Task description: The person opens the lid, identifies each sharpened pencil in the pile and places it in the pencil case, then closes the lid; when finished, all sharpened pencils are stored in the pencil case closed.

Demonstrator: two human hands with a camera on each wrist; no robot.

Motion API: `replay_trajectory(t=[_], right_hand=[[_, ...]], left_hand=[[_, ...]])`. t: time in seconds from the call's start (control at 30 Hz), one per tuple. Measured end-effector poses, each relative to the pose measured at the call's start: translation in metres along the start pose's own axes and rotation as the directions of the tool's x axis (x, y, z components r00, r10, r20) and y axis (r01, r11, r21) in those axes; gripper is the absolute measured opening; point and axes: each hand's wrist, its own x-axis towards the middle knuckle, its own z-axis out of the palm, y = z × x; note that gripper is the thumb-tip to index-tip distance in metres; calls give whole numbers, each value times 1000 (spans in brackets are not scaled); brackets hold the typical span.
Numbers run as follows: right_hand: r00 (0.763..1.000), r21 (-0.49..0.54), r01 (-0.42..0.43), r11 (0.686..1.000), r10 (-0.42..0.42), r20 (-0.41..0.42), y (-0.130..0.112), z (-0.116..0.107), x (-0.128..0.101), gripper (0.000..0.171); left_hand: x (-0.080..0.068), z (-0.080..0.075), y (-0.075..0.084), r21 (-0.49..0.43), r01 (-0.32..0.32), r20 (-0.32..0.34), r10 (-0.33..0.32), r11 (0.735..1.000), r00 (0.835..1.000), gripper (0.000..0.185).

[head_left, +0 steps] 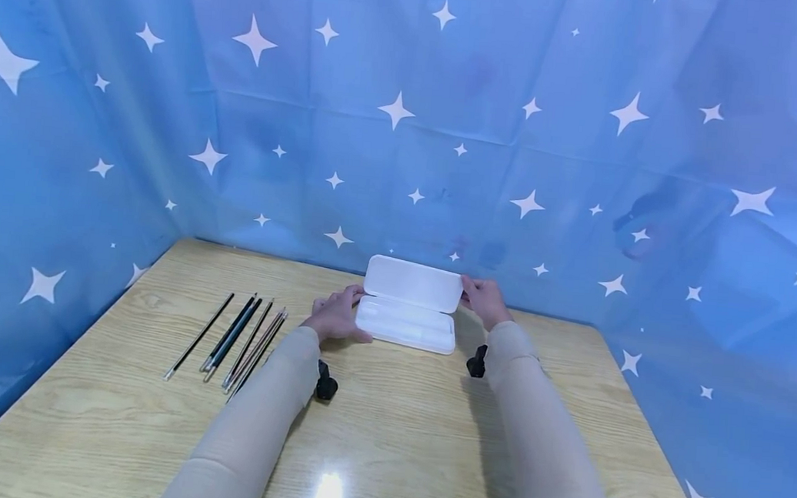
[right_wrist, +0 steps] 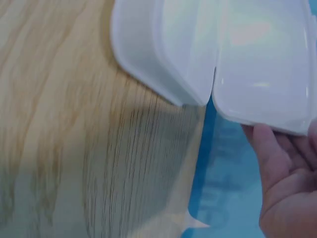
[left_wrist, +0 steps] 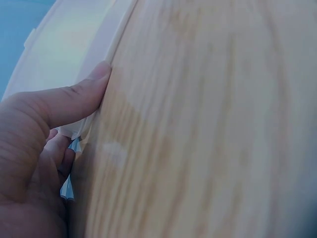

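Left hand (head_left: pixel 335 317) grips the case (head_left: pixel 402 337) by one end, right hand (head_left: pixel 483 301) pinches its raised lid (head_left: pixel 413 282); pencils (head_left: pixel 235 338) lie leftward on the table (head_left: pixel 385 433).

An open white case (right_wrist: pixel 141 44) is supported by a wooden table (right_wrist: pixel 59 109); the right end of its far-side lid (right_wrist: pixel 267 64) is held by the right hand (right_wrist: pixel 287 183). Past the table's far edge, blue cloth (right_wrist: pixel 233 183) is seen.

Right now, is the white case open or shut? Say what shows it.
Open: in the head view its lid tilts up behind the base, leaving the base's inside uncovered.
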Motion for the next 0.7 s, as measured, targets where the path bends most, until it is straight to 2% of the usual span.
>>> replay_trajectory(t=[0.17, 0.37, 0.57, 0.7], right_hand=[[996, -4, -66, 998, 65, -63, 2, -2, 4, 53], [989, 4, -120, 993, 119, -92, 13, -7, 10, 56], [996, -78, -54, 995, 47, -82, 13, -6, 1, 57], [1000, -208, 7, 978, -4, 12, 8, -2, -14, 60]], left_hand=[[0, 1, 6, -1, -13, 8, 13, 1000, 1000, 113], [5, 5, 8, 11, -8, 22, 8, 1000, 1000, 112], [3, 4, 5, 25, -37, 23, 36, 999, 999, 113], [-1, 0, -1, 25, -31, 28, 31, 999, 999, 112]])
